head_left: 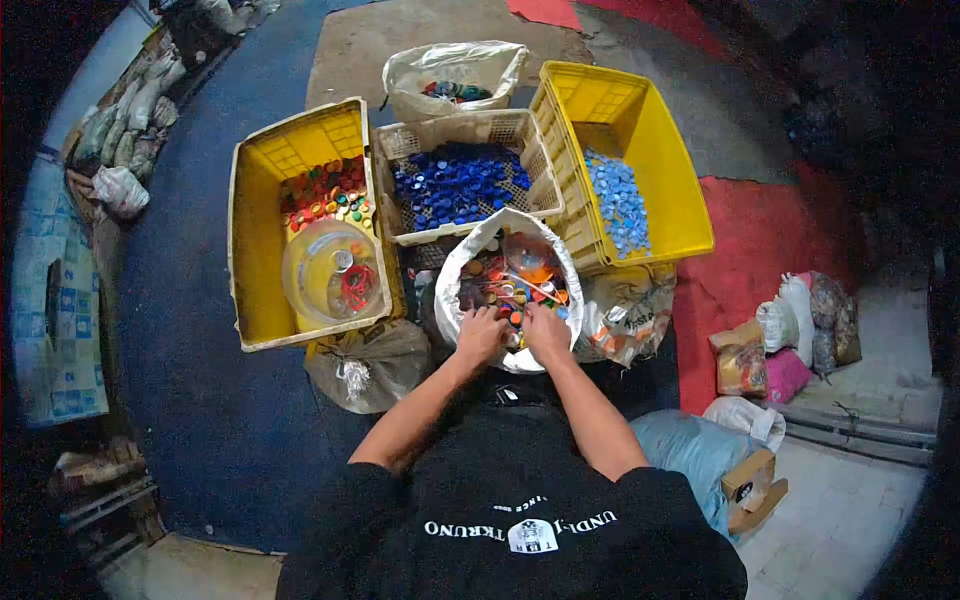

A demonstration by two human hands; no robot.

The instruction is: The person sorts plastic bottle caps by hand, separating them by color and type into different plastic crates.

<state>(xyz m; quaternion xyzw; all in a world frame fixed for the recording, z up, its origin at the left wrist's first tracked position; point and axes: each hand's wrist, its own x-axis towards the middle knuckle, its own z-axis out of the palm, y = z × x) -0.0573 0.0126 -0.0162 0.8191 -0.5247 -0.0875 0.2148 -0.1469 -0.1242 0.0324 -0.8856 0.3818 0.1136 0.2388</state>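
Note:
A white woven sack (452, 290) with its rim rolled down stands in front of me, filled with mixed bottle caps (517, 292) in red, orange, white, yellow and blue. Both of my hands reach into its near side. My left hand (482, 336) has its fingers bent down among the caps. Close beside it, my right hand (546, 334) is closed, knuckles up. Whatever lies within the fingers of either hand is too small or hidden to name. A clear round plastic piece (528, 252) rests on the caps at the sack's far side.
Beyond the sack, a white crate (465, 133) holds dark blue caps. The left yellow crate (262, 310) holds red and yellow caps and a clear tub (312, 262). Light blue caps lie in the right yellow crate (672, 165). Filled sacks (375, 375) flank my sack.

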